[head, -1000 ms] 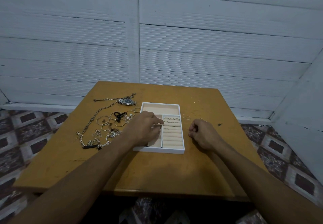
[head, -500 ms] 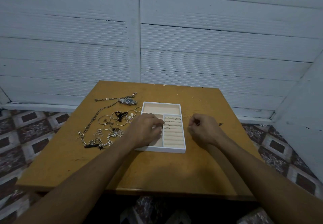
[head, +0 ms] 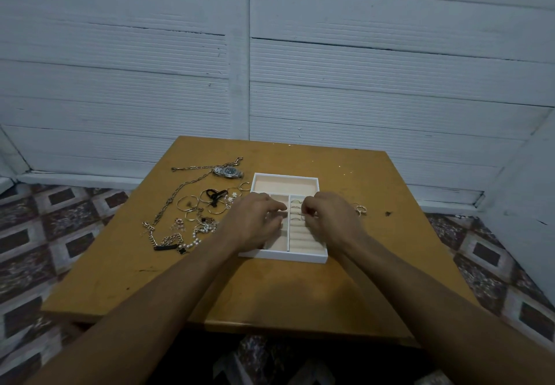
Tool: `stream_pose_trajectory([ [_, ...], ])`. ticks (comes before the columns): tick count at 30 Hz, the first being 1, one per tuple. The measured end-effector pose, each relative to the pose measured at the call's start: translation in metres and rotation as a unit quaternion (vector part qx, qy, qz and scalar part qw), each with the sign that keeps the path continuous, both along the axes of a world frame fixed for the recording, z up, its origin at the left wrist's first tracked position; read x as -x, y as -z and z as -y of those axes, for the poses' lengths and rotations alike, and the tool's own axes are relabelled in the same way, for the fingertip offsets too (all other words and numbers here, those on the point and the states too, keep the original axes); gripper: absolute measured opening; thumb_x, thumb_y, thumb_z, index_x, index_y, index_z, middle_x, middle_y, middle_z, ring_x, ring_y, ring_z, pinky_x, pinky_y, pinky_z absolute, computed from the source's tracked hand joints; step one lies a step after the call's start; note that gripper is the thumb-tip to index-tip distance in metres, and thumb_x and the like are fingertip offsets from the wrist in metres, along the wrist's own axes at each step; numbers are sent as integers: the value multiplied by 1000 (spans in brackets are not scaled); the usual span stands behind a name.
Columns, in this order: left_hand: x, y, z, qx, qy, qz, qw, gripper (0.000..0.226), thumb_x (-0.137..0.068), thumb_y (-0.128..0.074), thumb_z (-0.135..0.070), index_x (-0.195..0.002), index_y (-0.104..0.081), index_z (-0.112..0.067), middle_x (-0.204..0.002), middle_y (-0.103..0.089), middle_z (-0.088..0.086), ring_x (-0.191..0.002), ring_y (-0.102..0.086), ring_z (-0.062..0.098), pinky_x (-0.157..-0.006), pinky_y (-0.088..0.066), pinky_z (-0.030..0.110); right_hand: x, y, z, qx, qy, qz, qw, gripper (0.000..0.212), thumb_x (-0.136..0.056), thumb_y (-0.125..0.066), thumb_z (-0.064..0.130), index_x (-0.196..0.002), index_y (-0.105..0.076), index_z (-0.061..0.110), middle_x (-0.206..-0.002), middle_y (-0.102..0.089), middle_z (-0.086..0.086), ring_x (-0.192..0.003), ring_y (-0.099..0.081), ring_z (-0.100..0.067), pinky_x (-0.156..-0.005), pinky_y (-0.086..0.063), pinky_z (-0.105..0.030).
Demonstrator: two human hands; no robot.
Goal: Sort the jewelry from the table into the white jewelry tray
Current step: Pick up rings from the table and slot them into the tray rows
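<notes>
The white jewelry tray (head: 285, 257) sits mid-table, with a wide empty compartment at the back, a narrow one front left and beige ring rolls (head: 300, 236) front right. A few rings (head: 295, 203) stand in the back rolls. My left hand (head: 255, 224) rests on the tray's left compartment, its loosely bent fingertips touching the divider. Over the ring rolls, my right hand (head: 330, 219) pinches a small ring at its fingertips; the ring barely shows. Loose jewelry lies left of the tray: a watch (head: 228, 171), a long chain (head: 180, 189), hoops (head: 192, 204) and a pearl bracelet (head: 187, 245).
Two or three small rings (head: 360, 209) lie on the wooden table (head: 285, 294) just right of the tray. A black bow-shaped piece (head: 214, 197) lies among the hoops. A white slatted wall stands behind the table, and patterned floor tiles show on both sides.
My right hand moved left from the table beside the tray to above the ring rolls, fingertips pinched. My left hand stayed on the tray.
</notes>
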State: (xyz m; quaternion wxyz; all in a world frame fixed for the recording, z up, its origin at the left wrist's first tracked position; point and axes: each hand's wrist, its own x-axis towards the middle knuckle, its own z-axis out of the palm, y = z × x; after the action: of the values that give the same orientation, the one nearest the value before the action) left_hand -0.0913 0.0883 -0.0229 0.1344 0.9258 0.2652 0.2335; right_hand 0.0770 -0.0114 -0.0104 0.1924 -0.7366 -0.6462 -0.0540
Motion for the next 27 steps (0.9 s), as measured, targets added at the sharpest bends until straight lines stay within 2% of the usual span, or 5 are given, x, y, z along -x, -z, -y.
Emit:
stream_pose_trajectory([
  [9,-3,-1,2,-3,-5,-19,1000,31,-93,-54,-33,-121,-65,-23,-115,-66,-1,-108,-52,17,-94,-41,37,-5,6,2,13,-36,34,999,20,-86,-62,13,-101,-76,16,-95,-73,-6,-96,-60,-29,-74,-49,-36],
  [13,-4,-1,1,0,-6,-29,1000,32,-94,-53,-34,-123,-63,-25,-117,-64,-2,-110,-51,16,-96,-40,38,-6,11,5,-3,-44,45,998,21,-86,-65,10,-103,-76,16,-93,-72,-8,-92,-61,-31,-74,-50,-38],
  [17,-4,-1,1,-3,-6,-35,999,32,-94,-52,-35,-122,-64,-25,-117,-65,-3,-109,-51,16,-95,-40,39,-6,11,4,9,-38,40,998,24,-90,-60,13,-110,-74,18,-100,-70,-7,-98,-59,-29,-80,-48,-39],
  [23,-10,-2,-1,-13,-5,-30,999,31,-91,-55,-33,-119,-66,-24,-111,-67,-1,-105,-54,19,-90,-43,40,-14,10,9,-3,2,-49,999,27,-92,-55,15,-112,-72,19,-107,-70,-3,-101,-57,-22,-83,-46,-35],
  [27,-19,-3,-1,-15,-1,-40,999,32,-91,-53,-35,-119,-65,-26,-113,-66,-2,-105,-54,17,-89,-45,40,-25,-1,18,-22,55,-142,988,26,-94,-56,23,-116,-69,21,-109,-70,1,-89,-60,-11,-79,-51,-30],
])
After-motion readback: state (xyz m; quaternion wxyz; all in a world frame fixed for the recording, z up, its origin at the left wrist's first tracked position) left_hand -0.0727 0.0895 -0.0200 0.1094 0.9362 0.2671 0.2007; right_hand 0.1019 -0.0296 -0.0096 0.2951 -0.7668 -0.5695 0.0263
